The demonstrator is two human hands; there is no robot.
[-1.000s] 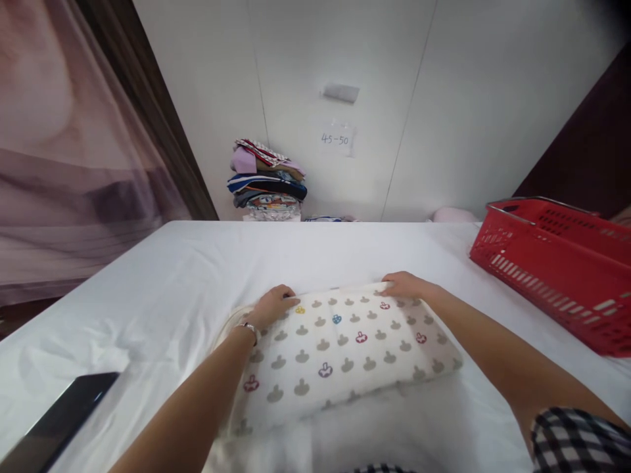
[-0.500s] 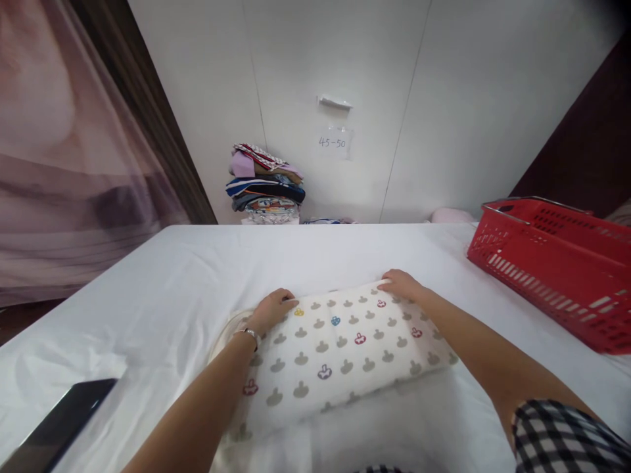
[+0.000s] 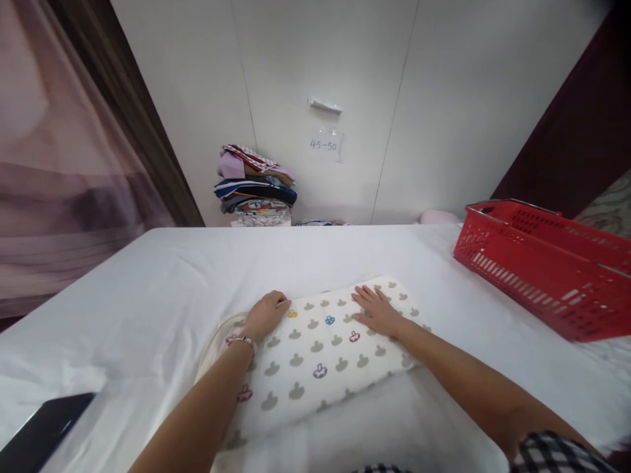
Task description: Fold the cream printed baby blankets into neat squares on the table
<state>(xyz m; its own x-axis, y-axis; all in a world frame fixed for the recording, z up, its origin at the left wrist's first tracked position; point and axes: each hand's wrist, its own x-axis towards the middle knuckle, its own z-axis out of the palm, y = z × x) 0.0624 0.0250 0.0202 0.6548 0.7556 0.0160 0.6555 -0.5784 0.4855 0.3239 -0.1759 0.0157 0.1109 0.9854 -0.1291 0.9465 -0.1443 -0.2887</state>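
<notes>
A folded white cloth [image 3: 315, 348] printed with grey and a few coloured mushroom shapes lies on the white-covered table, slightly slanted. At its far left edge, my left hand [image 3: 266, 315] is closed with the fabric edge between thumb and fingers; a bracelet is on that wrist. My right hand [image 3: 378, 311] rests flat on the cloth's upper right part, fingers spread. The left side of the cloth shows rounded, layered folds, partly hidden by my left forearm. Its near edge runs diagonally above plain white fabric.
A red plastic basket [image 3: 537, 263] with metal handles stands at the right. A dark phone-like object [image 3: 46, 430] lies at the near left. Behind the table's far edge, a stack of folded clothes [image 3: 256, 187] rises against the wall, near a paper label [image 3: 325, 145] reading 45-50.
My right hand has moved left from the cloth's far right edge and now lies flat on top. The left hand stays at its edge. The whole view has shifted slightly.
</notes>
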